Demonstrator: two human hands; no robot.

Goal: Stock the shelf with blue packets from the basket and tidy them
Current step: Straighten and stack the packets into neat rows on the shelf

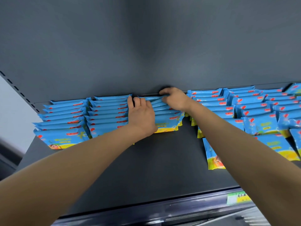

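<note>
Several rows of blue packets (107, 111) on shelf (154, 168), left hand (141, 115) flat against middle row, right hand (175, 99) pinching its rear packets.

Person's forearms (81, 160) bare, visible full length to wrists; left grip (141, 115) and right grip (175, 99) likewise bare, skin uncovered throughout.
</note>
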